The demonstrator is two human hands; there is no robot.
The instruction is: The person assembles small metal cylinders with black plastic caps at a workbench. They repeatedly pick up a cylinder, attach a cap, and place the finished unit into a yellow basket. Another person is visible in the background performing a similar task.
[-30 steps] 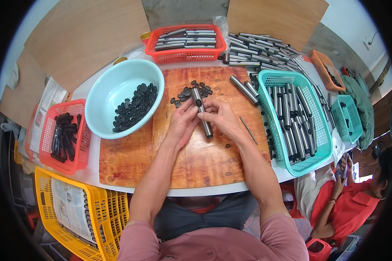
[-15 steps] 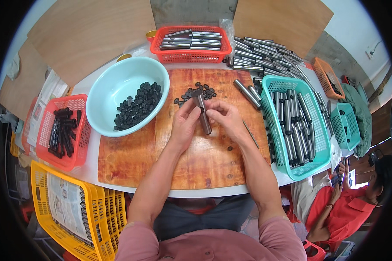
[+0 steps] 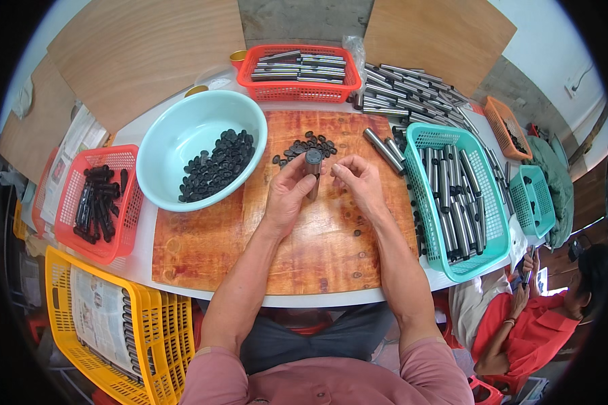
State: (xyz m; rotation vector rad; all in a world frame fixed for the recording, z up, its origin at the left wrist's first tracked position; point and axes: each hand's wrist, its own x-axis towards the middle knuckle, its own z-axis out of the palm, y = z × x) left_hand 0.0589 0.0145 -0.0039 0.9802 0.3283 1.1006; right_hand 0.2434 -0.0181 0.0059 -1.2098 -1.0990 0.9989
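My left hand (image 3: pixel 288 200) is closed round a metal tube (image 3: pixel 313 177) with a black end cap, held nearly upright above the wooden board (image 3: pixel 250 260). The tube's capped end tips up toward me. Just to its right is my right hand (image 3: pixel 359 182), thumb and fingertips pinched together and apart from the tube. Whatever that pinch holds, if anything, is too small to make out. Behind both hands, small black oval caps (image 3: pixel 302 146) lie in a loose heap on the board.
On the left stand a pale blue basin (image 3: pixel 165 145) of black caps and a red basket (image 3: pixel 125 226) of black parts. A red basket (image 3: pixel 304 94) of tubes is at the back; a turquoise basket (image 3: pixel 476 270) and loose tubes (image 3: pixel 412 91) are right. A co-worker (image 3: pixel 527 334) sits beyond.
The tube has been turned so its capped end faces up toward me. My right hand has drawn away from the tube, a little to the right.
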